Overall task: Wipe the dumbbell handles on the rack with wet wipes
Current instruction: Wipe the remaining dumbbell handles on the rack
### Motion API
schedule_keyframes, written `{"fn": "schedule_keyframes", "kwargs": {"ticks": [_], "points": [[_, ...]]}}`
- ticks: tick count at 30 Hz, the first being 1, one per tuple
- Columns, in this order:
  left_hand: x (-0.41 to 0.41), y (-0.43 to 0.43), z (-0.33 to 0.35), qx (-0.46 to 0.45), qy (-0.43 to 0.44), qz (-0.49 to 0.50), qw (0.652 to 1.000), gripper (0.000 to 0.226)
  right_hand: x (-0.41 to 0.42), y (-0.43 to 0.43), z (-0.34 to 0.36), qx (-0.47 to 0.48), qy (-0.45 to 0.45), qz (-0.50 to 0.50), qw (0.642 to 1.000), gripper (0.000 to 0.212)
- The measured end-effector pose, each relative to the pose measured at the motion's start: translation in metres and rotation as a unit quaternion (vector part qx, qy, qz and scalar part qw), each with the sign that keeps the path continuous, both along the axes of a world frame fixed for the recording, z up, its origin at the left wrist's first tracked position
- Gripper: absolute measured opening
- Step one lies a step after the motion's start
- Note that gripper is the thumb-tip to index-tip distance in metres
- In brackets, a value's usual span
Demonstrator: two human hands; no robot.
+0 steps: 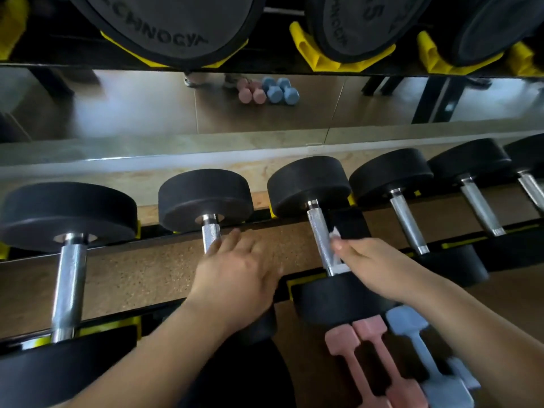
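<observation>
Black rack (153,230), row of black dumbbells (206,195) resting across its rails

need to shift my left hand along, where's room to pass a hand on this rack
Widest gap: between the far-left handle and the second handle, under the left hand. Narrower: between that hand and the third handle, where the right hand holds a wipe. Rightward handles crowd closer; pink dumbbells clutter the floor below.
</observation>
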State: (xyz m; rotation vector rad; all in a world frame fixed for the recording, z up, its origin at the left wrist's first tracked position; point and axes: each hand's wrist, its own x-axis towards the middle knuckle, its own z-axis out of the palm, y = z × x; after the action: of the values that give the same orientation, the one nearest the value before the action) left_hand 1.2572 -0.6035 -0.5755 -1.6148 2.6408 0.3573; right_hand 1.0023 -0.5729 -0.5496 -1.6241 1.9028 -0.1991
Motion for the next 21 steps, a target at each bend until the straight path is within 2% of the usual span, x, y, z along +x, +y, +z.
{"fn": "schedule_keyframes", "kwargs": {"ticks": [2,3,7,10,15,17,20,21], "points": [[0.008,-0.008,-0.003,0.028,-0.008,0.022,0.999,0.072,0.003,-0.010,-0.005,-0.098,0.026,-0.019,0.995,0.056],[0.008,-0.010,-0.004,0.047,-0.004,0.030,0.998,0.075,0.008,-0.016,-0.009,-0.113,0.037,0.000,0.993,0.056],[0.006,-0.012,-0.011,0.064,0.004,0.032,0.997,0.074,0.017,-0.033,-0.031,0.005,0.009,0.078,0.997,0.058],[0.007,-0.012,-0.012,0.070,0.021,0.036,0.997,0.072,0.005,-0.029,-0.030,0.030,-0.015,0.085,0.996,0.057],[0.006,-0.007,-0.015,0.017,0.075,0.048,0.996,0.066,-0.006,-0.001,-0.013,0.090,0.057,0.121,0.987,0.055],[0.006,-0.004,-0.016,-0.016,0.083,0.050,0.995,0.063,-0.005,-0.002,-0.004,0.035,0.036,0.096,0.994,0.053],[0.006,0.000,-0.015,-0.031,0.088,0.068,0.993,0.066,0.000,-0.017,-0.006,-0.114,0.041,0.057,0.991,0.052],[0.006,0.001,-0.015,-0.031,0.088,0.073,0.993,0.066,0.002,-0.023,-0.012,-0.114,0.032,0.055,0.991,0.053]]}}
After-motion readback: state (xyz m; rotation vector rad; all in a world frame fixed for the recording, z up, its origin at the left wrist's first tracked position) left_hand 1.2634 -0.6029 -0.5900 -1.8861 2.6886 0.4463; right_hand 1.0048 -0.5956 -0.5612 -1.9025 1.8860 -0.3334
